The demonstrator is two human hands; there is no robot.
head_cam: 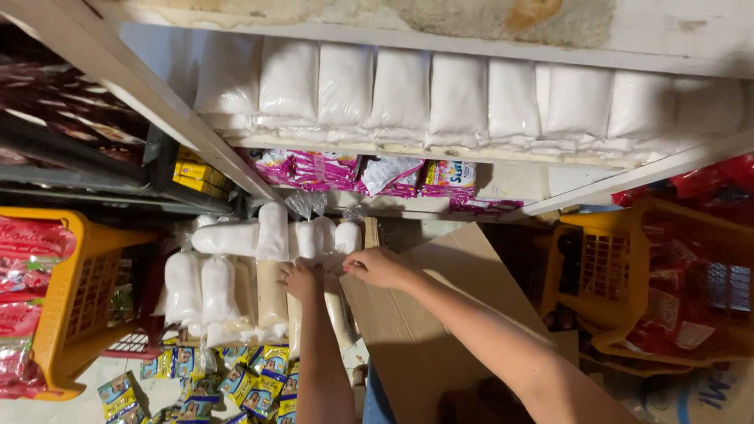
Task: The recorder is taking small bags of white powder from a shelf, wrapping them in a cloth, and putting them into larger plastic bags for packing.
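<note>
Both hands work at a cluster of small clear bags of white powder (pixel 236 271) lying on a low shelf, at its front edge beside a sheet of brown cardboard (pixel 440 314). The left hand (pixel 302 279) rests knuckles-up on a long, cream-filled bag (pixel 272 294); its fingers curl down over the bag, so whether they actually grip it cannot be told. The right hand (pixel 379 267) reaches in over the cardboard's near corner, fingers drawn narrowly together at the end of a short white bag (pixel 347 237); the fingertips are turned away, and what they pinch, if anything, is hidden.

Above, a whole shelf is packed edge to edge with larger white sacks (pixel 463 98), the row fading into shadow at its right end. Below it, pink sachets (pixel 314 169) hang or lean along the shelf's back; their shapes overlap and are hard to separate. A yellow plastic basket (pixel 86 298) at the left edge holds red packets cut off by the frame, and a second yellow basket (pixel 620 275) at the right holds red wrapped goods in dim light. Blue-and-yellow sachets (pixel 259 381) spill along the bottom edge, partly covered by the left forearm.
</note>
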